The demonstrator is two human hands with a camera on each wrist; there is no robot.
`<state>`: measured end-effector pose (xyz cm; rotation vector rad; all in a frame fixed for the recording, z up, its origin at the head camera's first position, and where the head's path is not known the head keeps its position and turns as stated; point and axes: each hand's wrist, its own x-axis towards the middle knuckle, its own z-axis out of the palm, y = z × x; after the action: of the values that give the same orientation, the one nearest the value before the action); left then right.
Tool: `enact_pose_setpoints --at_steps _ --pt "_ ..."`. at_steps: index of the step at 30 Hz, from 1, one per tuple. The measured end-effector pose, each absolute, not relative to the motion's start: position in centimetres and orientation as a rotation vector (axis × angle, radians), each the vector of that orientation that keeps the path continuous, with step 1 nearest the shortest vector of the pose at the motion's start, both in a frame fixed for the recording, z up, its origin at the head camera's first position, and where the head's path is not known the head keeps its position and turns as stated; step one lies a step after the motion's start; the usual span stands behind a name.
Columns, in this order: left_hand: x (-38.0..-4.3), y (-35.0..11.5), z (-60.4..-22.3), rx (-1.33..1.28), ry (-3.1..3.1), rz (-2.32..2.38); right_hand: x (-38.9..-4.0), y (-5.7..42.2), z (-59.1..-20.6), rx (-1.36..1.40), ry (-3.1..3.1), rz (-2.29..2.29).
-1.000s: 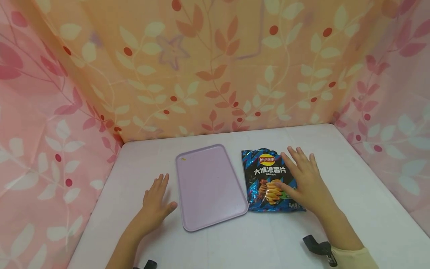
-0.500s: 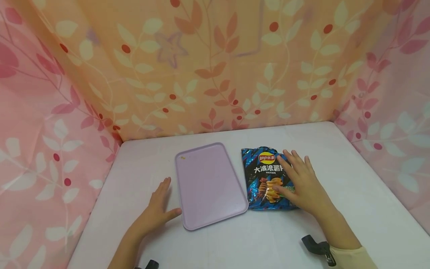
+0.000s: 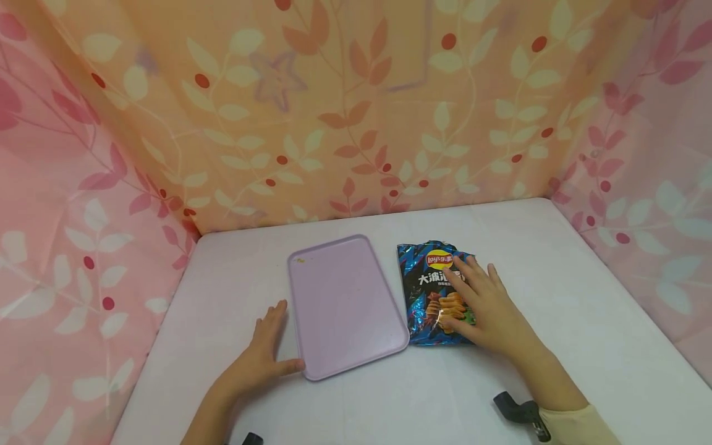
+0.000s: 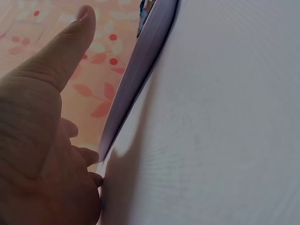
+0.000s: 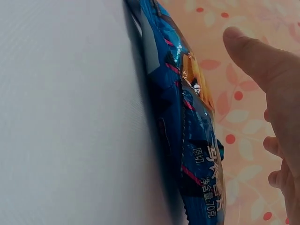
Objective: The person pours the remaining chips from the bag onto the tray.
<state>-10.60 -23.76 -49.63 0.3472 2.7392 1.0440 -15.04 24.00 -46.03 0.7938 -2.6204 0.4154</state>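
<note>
A shallow light-purple tray [image 3: 347, 303] lies at a slant on the white table. My left hand [image 3: 261, 358] is beside its left edge, fingers extended and thumb near the front left corner; in the left wrist view the thumb stands apart from the tray rim [image 4: 133, 77]. Just right of the tray lies a blue and black Lay's chip bag [image 3: 425, 312], printed side up. Above its right half hovers my right hand [image 3: 495, 315], fingers spread, covering part of the print. A gap shows between that thumb and the bag [image 5: 187, 122] in the right wrist view.
A few yellow crumbs [image 3: 299, 260] sit at the tray's far left corner. Floral curtains [image 3: 356, 123] close off the back and both sides of the white table [image 3: 356, 408]. A black device [image 3: 520, 408] is strapped at the right wrist.
My left hand has moved right, closer to the tray's edge. The right hand has drifted left over the chip bag. Tray and bag keep their places, with a slight shift of the head view.
</note>
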Motion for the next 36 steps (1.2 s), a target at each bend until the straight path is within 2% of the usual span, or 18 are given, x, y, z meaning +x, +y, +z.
enact_pose_setpoints --at_steps 36 --pt "-11.1 -22.8 -51.6 0.574 2.815 0.855 -14.2 22.8 -49.2 0.941 -2.849 0.233"
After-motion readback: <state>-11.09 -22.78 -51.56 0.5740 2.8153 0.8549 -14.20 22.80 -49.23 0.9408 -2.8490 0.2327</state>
